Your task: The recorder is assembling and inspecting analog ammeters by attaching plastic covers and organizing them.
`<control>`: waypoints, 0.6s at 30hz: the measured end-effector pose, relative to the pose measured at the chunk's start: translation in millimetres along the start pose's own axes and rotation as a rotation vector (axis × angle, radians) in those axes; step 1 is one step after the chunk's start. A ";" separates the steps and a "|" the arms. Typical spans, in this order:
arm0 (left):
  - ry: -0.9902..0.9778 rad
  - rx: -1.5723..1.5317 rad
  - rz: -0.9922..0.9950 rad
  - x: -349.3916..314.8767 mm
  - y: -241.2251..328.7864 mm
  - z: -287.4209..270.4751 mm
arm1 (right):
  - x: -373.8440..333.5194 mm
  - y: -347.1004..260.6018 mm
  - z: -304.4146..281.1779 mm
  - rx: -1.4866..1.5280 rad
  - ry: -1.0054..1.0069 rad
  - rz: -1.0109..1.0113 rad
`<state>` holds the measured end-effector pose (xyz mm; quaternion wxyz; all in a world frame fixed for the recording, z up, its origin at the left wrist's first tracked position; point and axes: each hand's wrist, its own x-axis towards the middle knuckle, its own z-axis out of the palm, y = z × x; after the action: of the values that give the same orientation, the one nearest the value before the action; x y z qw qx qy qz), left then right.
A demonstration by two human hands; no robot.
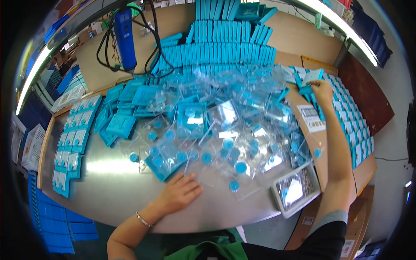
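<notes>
Green cloth (pixel 208 252) crosses your chest at the lower edge of the view, nearest the camera, with a black sleeve (pixel 323 238) beside it, your right forearm reaching up from its grey cuff. At the far right of a curved metal worktable (pixel 130 210), your right hand (pixel 321 90) holds the edge of a blue case (pixel 313 76), thumb and fingers drawn narrow around it. That case, its pale face turned up, is above the near end of rows of blue cases with white inserts (pixel 349 115), set out on a cardboard sheet (pixel 321 141).

Your left hand (pixel 181 193), a bracelet (pixel 143 220) at its wrist, rests palm down on the metal, its fingers loosely spread in a wide, relaxed pose. Just beyond the fingertips lie a tilted blue tray (pixel 161 172) and the front of a broad heap of clear covers (pixel 262 143) bearing round blue discs.

Behind the heap, blue cases stand on edge in stacked rows (pixel 216 54); to its left, more blue trays (pixel 122 125) lie jumbled, and filled cases (pixel 71 141) line the table's left side. Near the right front edge, a grey bin (pixel 299 211) holds small metallic pieces and a clear cover. Overhead hangs a blue handheld tool (pixel 125 41) beside looped black cable (pixel 161 50).
</notes>
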<state>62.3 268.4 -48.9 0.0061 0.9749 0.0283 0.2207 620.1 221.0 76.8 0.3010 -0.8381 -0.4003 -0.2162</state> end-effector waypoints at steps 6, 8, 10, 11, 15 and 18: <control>0.093 -0.100 -0.070 -13.3 21.3 -3.3 | -143.1 -129.4 -134.1 0.584 -0.345 -0.129; 0.031 -0.268 -0.122 -28.6 31.5 -2.3 | -214.9 -172.6 -146.5 0.800 -0.548 -0.116; 0.069 -0.763 -0.319 -42.9 46.3 -15.3 | -279.9 -199.9 -145.4 0.913 -0.696 -0.165; 0.105 -1.266 -0.489 -45.5 53.7 -21.5 | -307.2 -211.7 -146.1 0.961 -0.713 -0.181; 0.098 -2.311 -0.673 -59.6 76.4 -31.2 | -389.1 -234.1 -111.0 1.230 -0.800 -0.100; 0.267 -2.161 -0.857 -77.8 88.6 -38.0 | -408.5 -251.3 -105.9 1.169 -0.880 0.121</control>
<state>-19.5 175.4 -45.9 0.9029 0.3423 0.1526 0.2107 166.6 53.6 -9.6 0.5217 -0.5705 -0.4871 0.4064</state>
